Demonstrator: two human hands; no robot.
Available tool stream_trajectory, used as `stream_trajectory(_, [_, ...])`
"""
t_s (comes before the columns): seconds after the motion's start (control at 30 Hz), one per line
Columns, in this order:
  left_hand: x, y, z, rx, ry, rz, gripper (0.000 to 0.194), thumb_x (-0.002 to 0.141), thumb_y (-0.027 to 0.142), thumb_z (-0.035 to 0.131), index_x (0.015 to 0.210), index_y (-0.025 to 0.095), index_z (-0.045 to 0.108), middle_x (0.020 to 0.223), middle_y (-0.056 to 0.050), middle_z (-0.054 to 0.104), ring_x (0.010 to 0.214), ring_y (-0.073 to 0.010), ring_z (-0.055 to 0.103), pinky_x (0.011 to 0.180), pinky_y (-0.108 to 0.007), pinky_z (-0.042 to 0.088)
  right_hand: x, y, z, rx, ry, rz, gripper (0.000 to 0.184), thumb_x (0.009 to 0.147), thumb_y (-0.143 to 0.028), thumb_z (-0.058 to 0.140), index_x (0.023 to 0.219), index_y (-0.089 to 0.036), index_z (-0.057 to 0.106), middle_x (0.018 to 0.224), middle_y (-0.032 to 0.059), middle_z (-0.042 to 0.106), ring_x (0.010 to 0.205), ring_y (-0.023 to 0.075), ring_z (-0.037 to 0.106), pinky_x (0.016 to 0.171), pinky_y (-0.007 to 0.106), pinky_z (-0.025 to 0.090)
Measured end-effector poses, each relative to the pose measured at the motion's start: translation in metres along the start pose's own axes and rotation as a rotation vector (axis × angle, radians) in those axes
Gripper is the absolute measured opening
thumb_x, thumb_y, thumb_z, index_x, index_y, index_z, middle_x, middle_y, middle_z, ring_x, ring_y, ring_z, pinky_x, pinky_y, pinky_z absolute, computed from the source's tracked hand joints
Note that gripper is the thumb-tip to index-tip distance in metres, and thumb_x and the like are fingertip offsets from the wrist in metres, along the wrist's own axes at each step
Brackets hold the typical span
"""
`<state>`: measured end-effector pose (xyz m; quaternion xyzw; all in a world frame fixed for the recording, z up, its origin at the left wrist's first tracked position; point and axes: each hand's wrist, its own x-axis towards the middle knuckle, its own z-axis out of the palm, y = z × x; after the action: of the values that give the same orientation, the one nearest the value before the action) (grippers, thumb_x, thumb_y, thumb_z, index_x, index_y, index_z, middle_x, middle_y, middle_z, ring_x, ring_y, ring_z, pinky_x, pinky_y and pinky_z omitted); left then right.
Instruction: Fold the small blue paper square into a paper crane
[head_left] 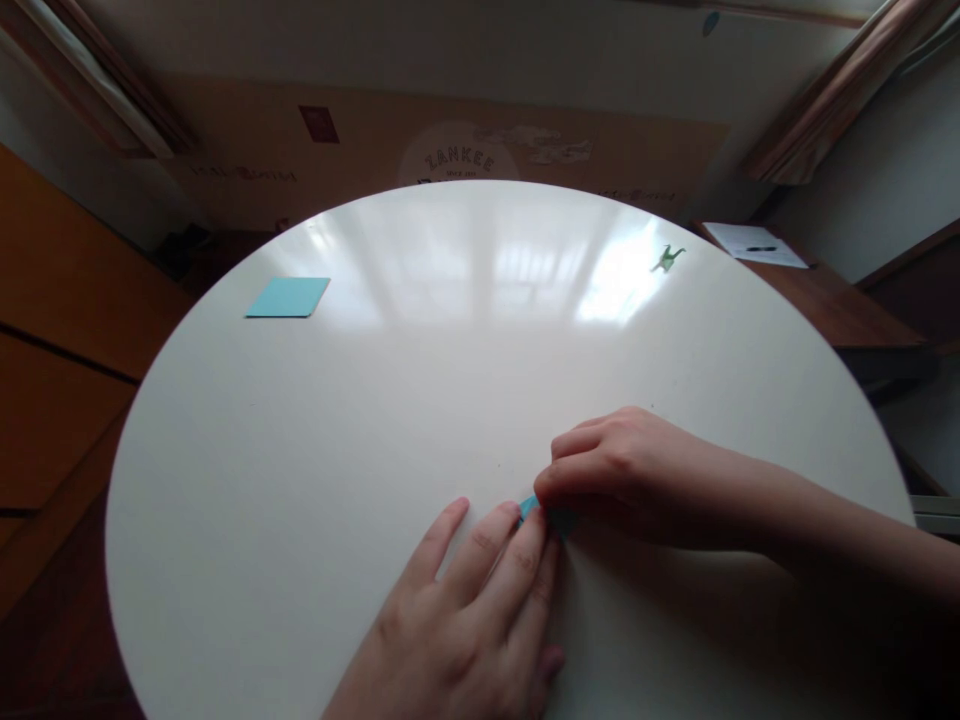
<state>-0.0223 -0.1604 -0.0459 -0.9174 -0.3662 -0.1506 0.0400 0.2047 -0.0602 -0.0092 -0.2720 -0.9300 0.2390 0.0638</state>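
A small piece of folded blue paper lies on the white table near its front, mostly covered by my hands. My left hand rests flat with its fingers stretched out, the fingertips pressing on the left part of the paper. From the right, my right hand reaches in with curled fingers closed on the paper's upper edge. Its thumb and the exact grip are hidden under the hand. How the paper is folded cannot be made out.
A stack of square blue paper lies at the table's far left. A small green origami figure sits at the far right of the round white table. Beyond it, a white sheet with a dark pen rests on a brown surface.
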Motion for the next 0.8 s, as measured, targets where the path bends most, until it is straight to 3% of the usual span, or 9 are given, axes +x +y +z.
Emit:
stream_trajectory(0.33, [0.001, 0.001, 0.004, -0.007, 0.001, -0.025, 0.040, 0.101, 0.032, 0.049, 0.136, 0.017, 0.061, 0.140, -0.002, 0.064, 0.128, -0.0244, 0.053, 0.120, -0.042, 0.024, -0.005, -0.001, -0.007, 0.001, -0.116, 0.052, 0.015, 0.092, -0.011, 0.059, 0.086, -0.022, 0.067, 0.079, -0.0037, 0.063, 0.065, 0.0085, 0.051, 0.061, 0.021, 0.030])
stream_trajectory(0.53, [0.001, 0.000, 0.004, -0.026, 0.003, -0.011, 0.041, 0.102, 0.034, 0.048, 0.136, 0.017, 0.061, 0.141, -0.001, 0.063, 0.128, -0.0240, 0.053, 0.121, -0.041, 0.022, -0.010, -0.001, -0.011, 0.007, -0.135, 0.068, 0.019, 0.092, -0.011, 0.059, 0.075, -0.020, 0.063, 0.074, -0.0045, 0.061, 0.060, 0.0072, 0.047, 0.058, 0.021, 0.028])
stream_trajectory(0.8, [0.000, 0.001, 0.005, -0.033, 0.007, -0.013, 0.040, 0.102, 0.033, 0.048, 0.136, 0.017, 0.062, 0.141, -0.001, 0.063, 0.128, -0.0235, 0.053, 0.122, -0.040, 0.020, -0.008, 0.003, -0.005, 0.065, -0.098, 0.044, 0.016, 0.093, -0.012, 0.059, 0.091, -0.023, 0.070, 0.081, -0.0040, 0.064, 0.066, 0.0067, 0.053, 0.062, 0.019, 0.033])
